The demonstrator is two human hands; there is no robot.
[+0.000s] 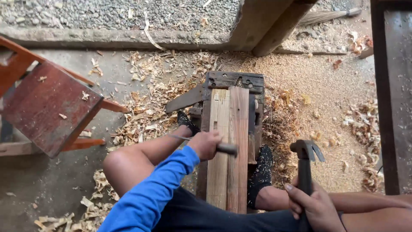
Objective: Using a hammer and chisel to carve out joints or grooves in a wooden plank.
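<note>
The left hand (205,144) is closed tight around a chisel (214,146) and rests on top of two wooden boards (228,146) that lie side by side on a small dark wooden bench (234,81). All around is a grey concrete floor (51,184), with a big patch of sawdust (326,86) and lots of curly wood shavings (150,107) on it. Gravel (107,13) lies past a low edge at the top. A red-brown wooden chair (47,107) sits tipped on the left, and dark wooden posts (392,99) stand on the right. The person sits over the boards with one knee on each side and feet in black socks (262,169) beside the bench. The left arm, in a blue sleeve (150,193), reaches across the knee to the boards. The chisel's round handle pokes out of the fist to the right, over the boards, and its thin metal part pokes out to the left. The right hand (311,204) is closed around the black handle of a claw hammer (305,159). It holds the hammer up with its head on top, off to the right of the boards and apart from the chisel.
</note>
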